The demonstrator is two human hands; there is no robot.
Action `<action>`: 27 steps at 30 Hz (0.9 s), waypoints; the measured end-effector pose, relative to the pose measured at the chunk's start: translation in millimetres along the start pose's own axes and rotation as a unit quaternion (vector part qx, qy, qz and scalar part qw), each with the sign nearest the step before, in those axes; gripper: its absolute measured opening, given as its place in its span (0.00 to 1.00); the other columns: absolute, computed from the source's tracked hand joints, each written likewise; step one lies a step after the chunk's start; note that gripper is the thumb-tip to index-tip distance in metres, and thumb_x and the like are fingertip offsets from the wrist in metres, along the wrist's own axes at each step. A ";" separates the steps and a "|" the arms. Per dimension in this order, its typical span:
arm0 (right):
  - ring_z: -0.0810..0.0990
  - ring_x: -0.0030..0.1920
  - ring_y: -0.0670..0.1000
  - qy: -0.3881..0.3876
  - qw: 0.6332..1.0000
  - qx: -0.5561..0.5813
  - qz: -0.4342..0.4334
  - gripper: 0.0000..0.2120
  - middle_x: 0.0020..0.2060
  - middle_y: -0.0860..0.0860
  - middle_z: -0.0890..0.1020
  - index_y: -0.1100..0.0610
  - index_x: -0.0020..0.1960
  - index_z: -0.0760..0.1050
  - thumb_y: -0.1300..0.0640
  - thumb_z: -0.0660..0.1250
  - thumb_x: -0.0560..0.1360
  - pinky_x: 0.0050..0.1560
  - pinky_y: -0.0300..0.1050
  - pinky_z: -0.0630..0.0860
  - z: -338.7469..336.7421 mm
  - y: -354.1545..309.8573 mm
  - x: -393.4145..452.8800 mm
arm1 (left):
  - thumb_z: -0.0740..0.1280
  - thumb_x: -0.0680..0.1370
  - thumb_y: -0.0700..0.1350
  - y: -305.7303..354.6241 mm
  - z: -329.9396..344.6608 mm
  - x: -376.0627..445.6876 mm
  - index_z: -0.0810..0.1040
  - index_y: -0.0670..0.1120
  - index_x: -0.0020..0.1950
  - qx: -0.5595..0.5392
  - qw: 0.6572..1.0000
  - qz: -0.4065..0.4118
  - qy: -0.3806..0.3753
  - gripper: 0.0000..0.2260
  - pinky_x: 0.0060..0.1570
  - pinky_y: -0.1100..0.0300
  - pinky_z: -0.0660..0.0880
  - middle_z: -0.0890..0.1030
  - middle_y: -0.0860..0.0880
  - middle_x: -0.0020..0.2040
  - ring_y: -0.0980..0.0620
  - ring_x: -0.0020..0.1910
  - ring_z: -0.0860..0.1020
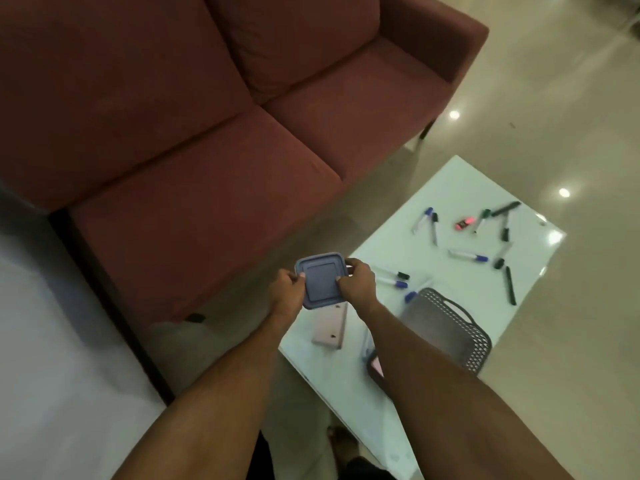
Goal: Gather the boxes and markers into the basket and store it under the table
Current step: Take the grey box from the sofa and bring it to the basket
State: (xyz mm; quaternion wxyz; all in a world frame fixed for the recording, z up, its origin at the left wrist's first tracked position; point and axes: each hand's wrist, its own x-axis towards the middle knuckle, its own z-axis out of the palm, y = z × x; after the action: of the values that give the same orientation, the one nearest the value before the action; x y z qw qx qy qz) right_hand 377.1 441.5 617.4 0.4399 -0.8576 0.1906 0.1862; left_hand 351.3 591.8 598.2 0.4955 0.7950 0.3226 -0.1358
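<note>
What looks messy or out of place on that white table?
The markers lie loose across the white table, pointing every way, none yet in the grey basket. A small glowing pink item sits among them; I cannot tell what it is. Both hands hold a purple box.

Glossy white table [460, 188], matt cloth sofa [194, 140] (plastic perforated basket [453, 330]).

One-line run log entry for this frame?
both hands: left hand, right hand hold blue box | markers on table | basket empty
</note>
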 end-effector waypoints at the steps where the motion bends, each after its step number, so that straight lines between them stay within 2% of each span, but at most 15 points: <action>1: 0.83 0.56 0.61 0.000 1.000 -0.005 0.007 0.24 0.56 0.59 0.85 0.60 0.66 0.77 0.67 0.68 0.70 0.58 0.54 0.80 -17.3 21.1 -4.3 | 0.68 0.80 0.48 -5.5 22.5 -15.5 0.75 0.44 0.45 -0.006 1.000 0.002 -0.010 0.09 0.50 0.44 0.81 0.83 0.38 0.48 0.37 0.47 0.82; 3: 0.83 0.57 0.61 0.006 1.000 -0.015 0.019 0.23 0.57 0.59 0.85 0.60 0.65 0.78 0.67 0.67 0.70 0.59 0.54 0.80 -48.6 61.1 -11.1 | 0.67 0.79 0.50 -14.6 62.1 -44.8 0.71 0.48 0.42 -0.002 0.999 -0.004 -0.037 0.10 0.44 0.41 0.83 0.82 0.40 0.45 0.37 0.43 0.83; 5: 0.83 0.59 0.61 0.008 0.999 -0.028 0.032 0.22 0.58 0.59 0.84 0.60 0.65 0.78 0.68 0.66 0.71 0.62 0.54 0.78 -80.1 98.0 -20.5 | 0.67 0.80 0.51 -21.4 99.3 -74.3 0.73 0.46 0.45 0.013 0.998 -0.016 -0.061 0.10 0.40 0.46 0.84 0.82 0.41 0.46 0.38 0.42 0.84; 6: 0.82 0.59 0.61 0.005 0.999 -0.034 0.040 0.21 0.58 0.60 0.84 0.61 0.64 0.79 0.68 0.66 0.71 0.62 0.54 0.78 -94.2 113.9 -24.9 | 0.68 0.80 0.50 -21.5 114.8 -87.5 0.74 0.45 0.47 0.013 0.997 -0.015 -0.070 0.09 0.40 0.47 0.84 0.82 0.42 0.47 0.39 0.41 0.84; 9: 0.83 0.56 0.62 0.012 0.998 -0.041 0.055 0.17 0.54 0.60 0.85 0.59 0.58 0.81 0.68 0.66 0.72 0.60 0.56 0.78 -125.3 149.7 -34.8 | 0.68 0.79 0.49 -24.6 153.3 -114.6 0.73 0.47 0.47 0.011 0.995 -0.017 -0.098 0.08 0.40 0.43 0.84 0.82 0.42 0.48 0.39 0.41 0.84; 11: 0.83 0.55 0.62 0.037 0.996 -0.053 0.058 0.17 0.54 0.60 0.85 0.61 0.59 0.81 0.69 0.67 0.72 0.58 0.55 0.79 -138.6 166.2 -37.9 | 0.67 0.80 0.48 -38.6 181.8 -117.5 0.71 0.47 0.50 0.007 0.991 -0.026 -0.132 0.07 0.38 0.43 0.84 0.82 0.43 0.48 0.41 0.42 0.84; 13: 0.82 0.56 0.61 0.047 0.994 -0.074 0.063 0.18 0.55 0.59 0.85 0.62 0.61 0.81 0.70 0.67 0.71 0.57 0.50 0.77 -149.4 178.3 -38.5 | 0.67 0.79 0.48 -28.9 191.4 -132.7 0.71 0.49 0.51 0.020 0.989 -0.017 -0.148 0.07 0.41 0.46 0.84 0.82 0.45 0.49 0.42 0.43 0.84; 15: 0.82 0.57 0.59 0.045 0.990 -0.108 0.072 0.19 0.56 0.57 0.85 0.61 0.61 0.81 0.69 0.67 0.71 0.56 0.47 0.75 -155.9 188.6 -34.2 | 0.67 0.79 0.47 -28.7 203.8 -133.7 0.71 0.48 0.51 0.035 0.986 -0.030 -0.163 0.06 0.39 0.55 0.83 0.80 0.49 0.47 0.45 0.41 0.83; 16: 0.83 0.57 0.59 0.040 0.989 -0.124 0.071 0.19 0.55 0.56 0.85 0.60 0.60 0.81 0.68 0.67 0.70 0.57 0.47 0.76 -156.5 194.5 -28.9 | 0.67 0.79 0.46 -35.6 213.4 -130.4 0.71 0.47 0.50 0.036 0.985 -0.034 -0.167 0.06 0.38 0.55 0.82 0.80 0.49 0.46 0.46 0.41 0.83; 19: 0.83 0.56 0.57 0.030 0.987 -0.141 0.068 0.18 0.53 0.55 0.86 0.59 0.58 0.83 0.67 0.68 0.69 0.56 0.49 0.78 -159.2 206.9 -16.7 | 0.68 0.75 0.53 -72.9 253.3 -109.5 0.72 0.51 0.50 0.041 0.984 -0.056 -0.162 0.09 0.42 0.46 0.85 0.84 0.47 0.48 0.44 0.41 0.85; 20: 0.83 0.55 0.57 0.021 0.986 -0.150 0.063 0.18 0.53 0.55 0.86 0.59 0.58 0.83 0.67 0.68 0.69 0.56 0.48 0.78 -156.6 210.4 -11.5 | 0.67 0.74 0.56 -93.5 272.7 -98.1 0.73 0.52 0.50 0.039 0.986 -0.068 -0.149 0.11 0.43 0.46 0.84 0.85 0.47 0.49 0.44 0.41 0.86; 22: 0.83 0.54 0.57 0.014 0.986 -0.160 0.051 0.18 0.53 0.55 0.86 0.59 0.58 0.82 0.68 0.67 0.70 0.54 0.47 0.78 -153.7 215.7 -0.5 | 0.67 0.75 0.57 -74.4 268.3 -107.8 0.75 0.50 0.53 0.064 0.987 -0.072 -0.126 0.13 0.47 0.50 0.83 0.86 0.48 0.49 0.45 0.42 0.86; 24: 0.83 0.54 0.57 0.004 0.984 -0.174 0.041 0.18 0.53 0.54 0.86 0.58 0.59 0.82 0.68 0.66 0.71 0.54 0.49 0.78 -152.6 224.3 11.0 | 0.68 0.78 0.54 -62.6 270.5 -113.3 0.78 0.46 0.56 0.098 0.986 -0.081 -0.104 0.13 0.48 0.58 0.78 0.86 0.49 0.49 0.46 0.47 0.86; 25: 0.83 0.54 0.57 -0.005 0.982 -0.182 0.039 0.18 0.53 0.54 0.86 0.57 0.59 0.82 0.67 0.65 0.71 0.54 0.49 0.79 -152.1 230.7 17.7 | 0.69 0.79 0.52 -63.3 278.3 -112.1 0.79 0.45 0.57 0.098 0.987 -0.082 -0.092 0.12 0.47 0.58 0.79 0.86 0.48 0.49 0.46 0.47 0.86; 27: 0.83 0.54 0.57 -0.025 0.980 -0.194 0.036 0.20 0.54 0.54 0.86 0.57 0.60 0.82 0.67 0.65 0.71 0.53 0.49 0.79 -151.8 245.6 31.2 | 0.70 0.78 0.46 -68.5 298.0 -110.5 0.79 0.43 0.59 0.052 0.991 -0.097 -0.078 0.12 0.46 0.52 0.84 0.86 0.44 0.51 0.45 0.46 0.86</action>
State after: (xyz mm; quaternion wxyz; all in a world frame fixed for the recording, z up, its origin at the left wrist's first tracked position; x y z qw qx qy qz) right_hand 306.4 178.4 516.9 0.2629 -0.9142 0.1703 0.2570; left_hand 254.4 309.7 468.7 0.4617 0.7714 0.3513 -0.2614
